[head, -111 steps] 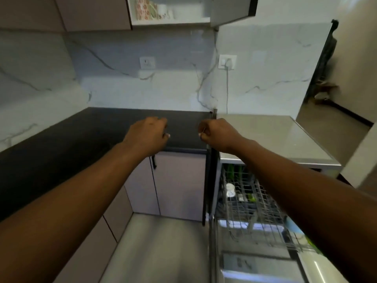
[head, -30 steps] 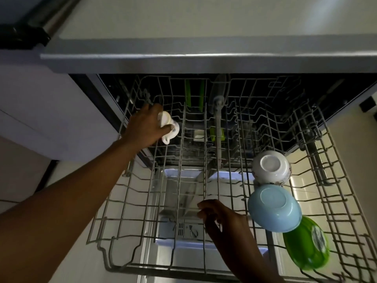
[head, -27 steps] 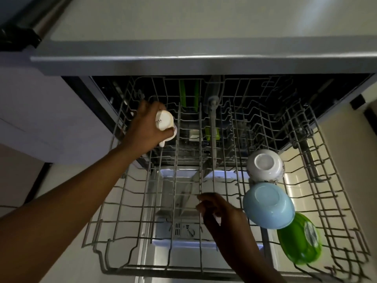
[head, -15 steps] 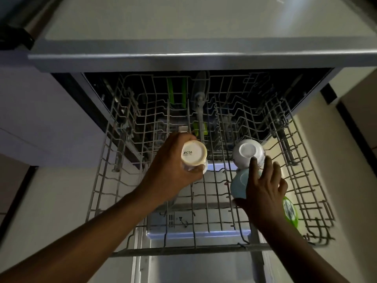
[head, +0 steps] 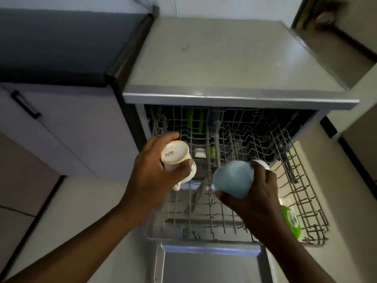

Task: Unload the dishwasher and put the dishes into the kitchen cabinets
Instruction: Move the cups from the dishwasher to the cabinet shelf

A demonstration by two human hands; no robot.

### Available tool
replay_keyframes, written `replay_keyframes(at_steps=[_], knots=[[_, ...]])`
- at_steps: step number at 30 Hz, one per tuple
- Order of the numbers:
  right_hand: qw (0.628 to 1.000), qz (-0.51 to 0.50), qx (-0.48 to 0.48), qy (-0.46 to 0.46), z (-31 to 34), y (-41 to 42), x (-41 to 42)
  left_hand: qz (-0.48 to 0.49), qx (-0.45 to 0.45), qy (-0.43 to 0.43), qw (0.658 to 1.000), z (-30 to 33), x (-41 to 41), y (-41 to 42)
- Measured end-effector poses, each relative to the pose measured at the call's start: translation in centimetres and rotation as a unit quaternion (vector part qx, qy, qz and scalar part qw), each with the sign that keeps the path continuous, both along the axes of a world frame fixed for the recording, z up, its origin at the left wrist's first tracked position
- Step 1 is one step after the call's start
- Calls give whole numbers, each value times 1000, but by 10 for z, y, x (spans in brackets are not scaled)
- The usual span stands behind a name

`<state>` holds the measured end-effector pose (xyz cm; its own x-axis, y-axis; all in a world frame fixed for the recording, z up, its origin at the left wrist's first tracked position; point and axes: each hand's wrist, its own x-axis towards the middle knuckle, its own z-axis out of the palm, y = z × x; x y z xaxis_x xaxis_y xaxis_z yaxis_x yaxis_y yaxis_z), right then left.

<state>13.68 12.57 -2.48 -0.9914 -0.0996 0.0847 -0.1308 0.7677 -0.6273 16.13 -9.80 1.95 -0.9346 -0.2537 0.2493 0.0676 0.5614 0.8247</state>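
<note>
Unloading judged early. A cream mug (head: 177, 158), base up, is gripped by the left hand (head: 157, 180); a pale blue bowl (head: 233, 178), inverted, by the right hand (head: 257, 193) (possibly a white bowl (head: 262, 163) too). Both are held over the rack (head: 295, 180). Green bowl (head: 291, 220) left at 4 o'clock; nothing shelved yet.

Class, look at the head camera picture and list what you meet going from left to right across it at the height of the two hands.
Cabinet door → left hand → cream mug → blue bowl → right hand → white bowl → green bowl → right rim of the dishwasher rack.
</note>
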Motion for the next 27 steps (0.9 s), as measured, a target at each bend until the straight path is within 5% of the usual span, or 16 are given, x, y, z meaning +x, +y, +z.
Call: replay_keyframes(at_steps=[5,15,27], knots=[[994,38,-65,83,93,-73,60,44,21,54,997,106,73,-60],[972,154,-151,89,292,-198,171,163,16,121,979,311,253,-181],[924,206,-263,187,439,-311,173,173,-34,155,972,465,261,-272]])
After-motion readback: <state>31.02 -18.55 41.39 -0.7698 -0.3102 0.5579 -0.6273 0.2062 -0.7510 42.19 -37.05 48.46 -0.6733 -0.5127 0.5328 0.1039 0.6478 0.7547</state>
